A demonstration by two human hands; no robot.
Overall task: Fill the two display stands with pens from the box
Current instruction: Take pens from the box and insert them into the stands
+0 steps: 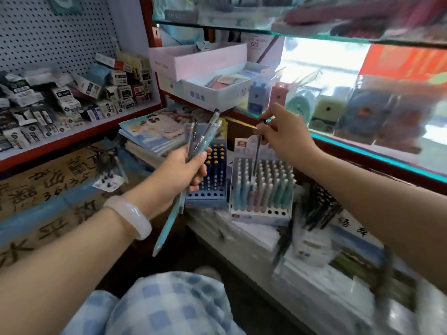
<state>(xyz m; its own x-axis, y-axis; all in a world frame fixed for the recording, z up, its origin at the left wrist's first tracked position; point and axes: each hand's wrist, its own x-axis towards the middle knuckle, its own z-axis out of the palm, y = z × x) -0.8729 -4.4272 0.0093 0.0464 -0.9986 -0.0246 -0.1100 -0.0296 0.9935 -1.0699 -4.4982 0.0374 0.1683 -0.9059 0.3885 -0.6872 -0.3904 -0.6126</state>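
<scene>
Right hand [280, 134] fingers pinching dark pen [257, 153] upright, lowering into right stand [261, 189] — aiming tip at free hole. Left hand [183, 172] fingers gripping spare pens [200, 139] — holding bundle clear.

The brown board [55, 189] bears handwritten digits "36135".

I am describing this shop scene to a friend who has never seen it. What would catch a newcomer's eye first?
First, the two hands at the centre: the left hand grips a bundle of pens, and the right hand pinches a dark pen above the pastel display stand. Left of that stand is a darker blue display stand, whose front holes are unfilled.
</scene>
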